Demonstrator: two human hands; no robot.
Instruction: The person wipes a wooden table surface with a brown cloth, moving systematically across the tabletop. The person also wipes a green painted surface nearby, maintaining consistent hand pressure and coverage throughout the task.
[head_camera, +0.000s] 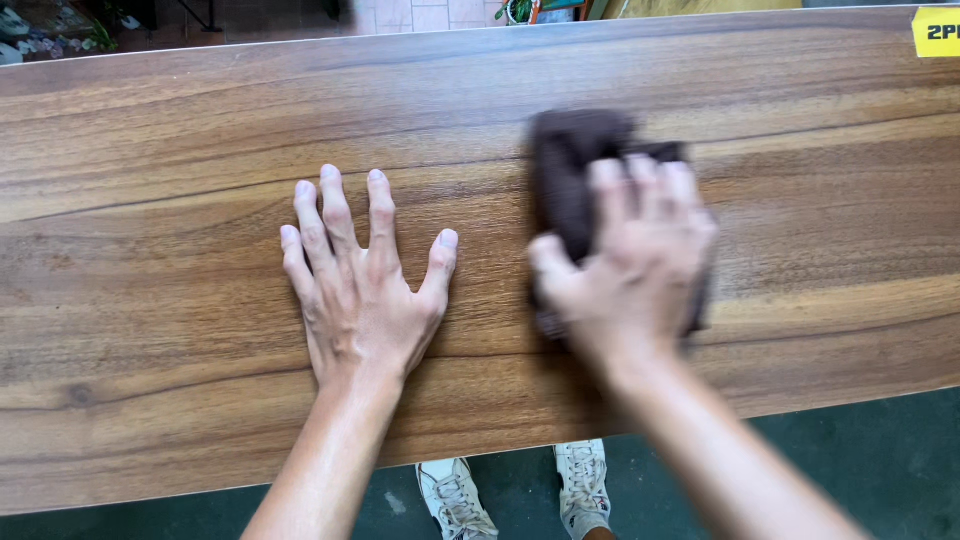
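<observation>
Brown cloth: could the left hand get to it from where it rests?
Probably yes. The left hand lies flat on the wooden board beside the brown cloth, nothing between them, though the right hand covers most of it.

Long brown wood-grain tabletop (150, 300) across the view; dark green floor (880, 450) beneath; pale tiled floor (400, 15) and potted plants (60, 35) beyond.
</observation>
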